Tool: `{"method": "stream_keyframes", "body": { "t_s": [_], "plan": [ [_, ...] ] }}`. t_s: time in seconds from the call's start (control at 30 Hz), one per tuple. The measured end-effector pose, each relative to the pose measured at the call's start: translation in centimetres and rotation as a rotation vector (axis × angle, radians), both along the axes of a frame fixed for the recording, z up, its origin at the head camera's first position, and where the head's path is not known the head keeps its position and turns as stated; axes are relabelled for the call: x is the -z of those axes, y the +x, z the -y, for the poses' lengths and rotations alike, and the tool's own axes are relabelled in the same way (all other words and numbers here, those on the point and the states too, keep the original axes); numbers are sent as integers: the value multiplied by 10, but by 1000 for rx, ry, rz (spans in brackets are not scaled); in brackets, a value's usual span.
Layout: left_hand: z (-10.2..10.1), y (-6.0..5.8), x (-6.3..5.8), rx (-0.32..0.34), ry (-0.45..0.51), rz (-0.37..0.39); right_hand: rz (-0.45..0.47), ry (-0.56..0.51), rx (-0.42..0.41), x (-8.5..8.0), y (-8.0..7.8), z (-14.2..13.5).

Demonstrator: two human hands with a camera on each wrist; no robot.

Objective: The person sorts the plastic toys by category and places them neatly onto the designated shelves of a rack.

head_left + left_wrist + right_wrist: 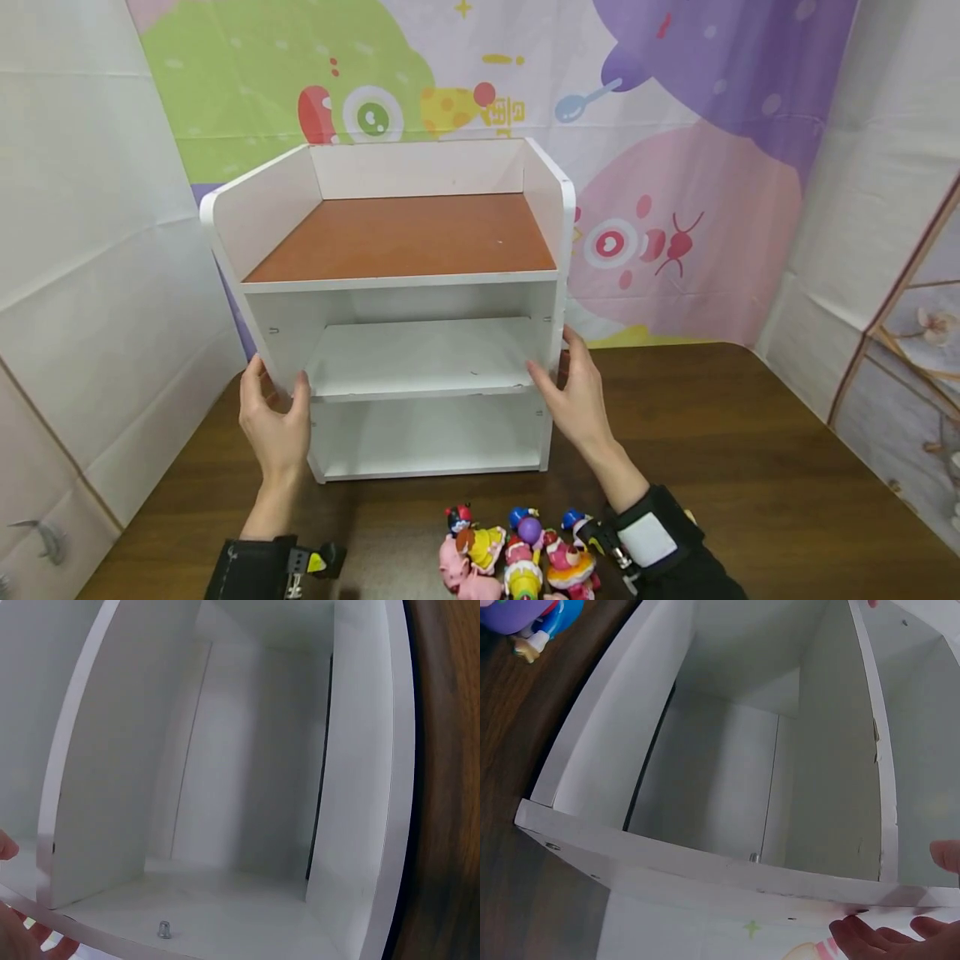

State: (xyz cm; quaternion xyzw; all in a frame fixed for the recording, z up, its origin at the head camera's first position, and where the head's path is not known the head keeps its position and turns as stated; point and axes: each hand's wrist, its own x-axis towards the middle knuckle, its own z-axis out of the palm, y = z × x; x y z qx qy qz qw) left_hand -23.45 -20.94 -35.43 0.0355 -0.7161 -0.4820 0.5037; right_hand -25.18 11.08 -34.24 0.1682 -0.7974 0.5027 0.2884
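A white shelf unit (431, 396) with a brown top board (420, 237) stands upright on the wooden table, its front towards me. My left hand (276, 425) is at its left side panel, fingers along the outer face and thumb spread at the front edge. At the right side panel, my right hand (581, 400) has its fingers against the outside and its thumb in front of the middle opening. The right wrist view shows the fingertips (847, 934) at the panel's outer face, with the thumb (946, 855) apart from them.
A cluster of small toy figures (517, 562) lies at the front of the table (697, 442), between my wrists. Behind the unit hangs a cartoon-printed cloth (675, 192). A small metal peg (164, 929) sticks out inside the lower compartment.
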Motion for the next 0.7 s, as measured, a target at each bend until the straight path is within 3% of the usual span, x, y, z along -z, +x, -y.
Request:
{"method": "stream_keyframes", "body": {
  "t_s": [0.2,0.7],
  "plan": [
    [6,-5,5,43,6,-31,-42,-19,-31,0,-2,3],
    [10,-8,3,92,22,-101,-125,133,-15,-2,-3,-3]
  ]
}}
